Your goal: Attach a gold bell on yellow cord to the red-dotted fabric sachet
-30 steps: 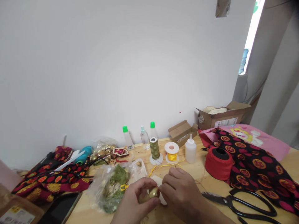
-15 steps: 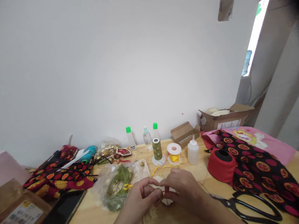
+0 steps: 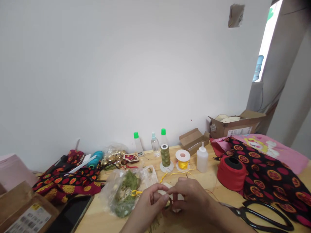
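Low in the middle of the head view my two hands meet. My left hand [image 3: 152, 204] pinches a small gold bell [image 3: 168, 204], a round shiny piece partly covered by the thumb. My right hand [image 3: 188, 197] has its fingers closed at the bell's right side; what they grip is hidden. A thin dark sliver stands just above its knuckles. White material [image 3: 179, 196] lies behind the fingers. To the left is a clear plastic bag [image 3: 109, 194] with an olive green tassel bundle [image 3: 130, 186] tied in yellow.
Black-handled scissors [image 3: 264, 215] lie at the right, beside a red thread cone [image 3: 232, 174] and patterned black cloth [image 3: 272, 181]. Behind the hands stand a green thread spool [image 3: 165, 157], a yellow cord spool [image 3: 182, 164] and a white squeeze bottle [image 3: 202, 160]. A phone [image 3: 70, 213] lies left.
The view has shifted slightly, so the table things appear a little lower and further right. Both hands stay together at the bell, with the left thumb a bit higher on it.
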Action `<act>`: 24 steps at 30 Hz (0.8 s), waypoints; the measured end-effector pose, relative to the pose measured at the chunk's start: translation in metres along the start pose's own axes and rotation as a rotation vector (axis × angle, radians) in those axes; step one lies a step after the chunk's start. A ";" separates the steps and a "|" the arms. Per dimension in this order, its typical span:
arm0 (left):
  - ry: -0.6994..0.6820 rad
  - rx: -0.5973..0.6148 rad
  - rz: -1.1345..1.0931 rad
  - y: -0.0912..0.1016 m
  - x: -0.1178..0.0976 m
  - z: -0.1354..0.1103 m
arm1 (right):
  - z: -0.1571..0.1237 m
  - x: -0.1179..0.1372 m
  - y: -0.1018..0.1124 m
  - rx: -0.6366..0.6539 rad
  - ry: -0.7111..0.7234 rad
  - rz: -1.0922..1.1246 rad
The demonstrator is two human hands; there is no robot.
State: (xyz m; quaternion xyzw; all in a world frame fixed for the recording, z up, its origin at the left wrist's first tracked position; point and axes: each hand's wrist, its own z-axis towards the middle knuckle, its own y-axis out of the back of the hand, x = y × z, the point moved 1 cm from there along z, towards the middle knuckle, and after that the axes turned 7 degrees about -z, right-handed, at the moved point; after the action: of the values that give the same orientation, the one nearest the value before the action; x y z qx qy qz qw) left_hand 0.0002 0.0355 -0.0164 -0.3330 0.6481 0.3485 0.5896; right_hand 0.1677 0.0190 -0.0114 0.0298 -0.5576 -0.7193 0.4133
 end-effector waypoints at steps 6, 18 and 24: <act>0.020 -0.068 0.062 -0.002 0.002 0.001 | 0.002 0.000 -0.003 0.002 -0.026 0.077; -0.296 -0.171 0.280 0.006 -0.021 -0.015 | 0.003 -0.008 -0.010 -0.004 -0.254 0.762; -0.555 -0.191 0.684 0.003 -0.032 -0.024 | 0.003 -0.009 -0.008 0.046 -0.247 0.817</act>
State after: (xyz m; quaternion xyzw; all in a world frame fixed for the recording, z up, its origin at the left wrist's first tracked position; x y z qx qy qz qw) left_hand -0.0127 0.0180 0.0173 -0.0466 0.5033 0.6577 0.5585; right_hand 0.1682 0.0275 -0.0206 -0.2707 -0.5846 -0.4820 0.5938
